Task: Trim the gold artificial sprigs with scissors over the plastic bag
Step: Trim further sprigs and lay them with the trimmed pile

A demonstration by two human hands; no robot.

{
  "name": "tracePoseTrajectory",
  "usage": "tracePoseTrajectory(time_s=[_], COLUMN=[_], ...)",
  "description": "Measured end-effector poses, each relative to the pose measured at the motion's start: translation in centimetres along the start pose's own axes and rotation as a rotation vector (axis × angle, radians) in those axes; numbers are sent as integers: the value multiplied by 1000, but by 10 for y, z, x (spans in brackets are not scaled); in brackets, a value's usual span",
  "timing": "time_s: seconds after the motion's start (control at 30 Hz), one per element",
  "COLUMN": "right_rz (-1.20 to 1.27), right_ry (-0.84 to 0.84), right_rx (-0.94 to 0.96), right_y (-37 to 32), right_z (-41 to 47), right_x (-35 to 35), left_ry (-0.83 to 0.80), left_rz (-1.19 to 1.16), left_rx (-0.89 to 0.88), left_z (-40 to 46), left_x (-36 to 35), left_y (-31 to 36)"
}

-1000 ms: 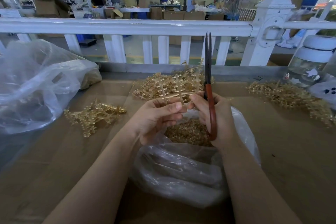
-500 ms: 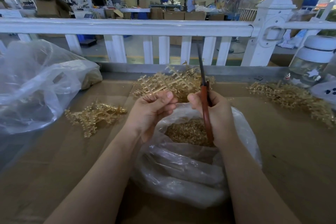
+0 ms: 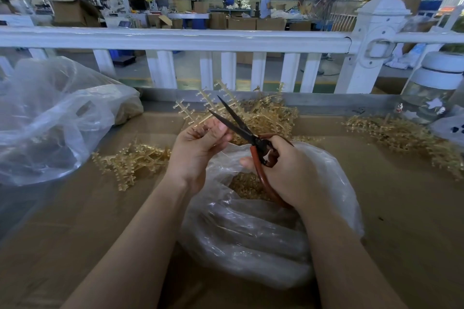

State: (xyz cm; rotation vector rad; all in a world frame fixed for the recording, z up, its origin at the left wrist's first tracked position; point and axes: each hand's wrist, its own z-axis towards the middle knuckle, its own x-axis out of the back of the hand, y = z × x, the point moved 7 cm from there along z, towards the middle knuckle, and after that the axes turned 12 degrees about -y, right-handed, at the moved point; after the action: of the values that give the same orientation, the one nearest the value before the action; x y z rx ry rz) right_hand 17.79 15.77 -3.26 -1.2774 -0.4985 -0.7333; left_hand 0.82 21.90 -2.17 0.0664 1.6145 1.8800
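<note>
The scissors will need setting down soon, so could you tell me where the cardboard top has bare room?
Bare cardboard top lies right of the open plastic bag, below the right sprig pile. Another bare patch lies near-left, below the left sprig pile. The far edge is crowded with sprigs, the big bag and a jar.

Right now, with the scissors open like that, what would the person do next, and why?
Probably close the blades. The right hand grips the scissors with blades apart around a branch of the gold sprig that the left hand holds up. The open plastic bag sits below to catch the trimmings.
</note>
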Motion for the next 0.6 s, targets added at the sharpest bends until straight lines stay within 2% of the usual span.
tracePoseTrajectory(time_s=[0.4, 0.6], right_rz=[-69, -59], right_ry=[-15, -28], right_rx=[-16, -16], right_y=[0, -1], right_z=[-1, -2], right_x=[2, 2], left_ry=[13, -30], left_rz=[-80, -94], left_rx=[0, -9], left_z=[1, 2], left_x=[3, 1], left_y=[-1, -1])
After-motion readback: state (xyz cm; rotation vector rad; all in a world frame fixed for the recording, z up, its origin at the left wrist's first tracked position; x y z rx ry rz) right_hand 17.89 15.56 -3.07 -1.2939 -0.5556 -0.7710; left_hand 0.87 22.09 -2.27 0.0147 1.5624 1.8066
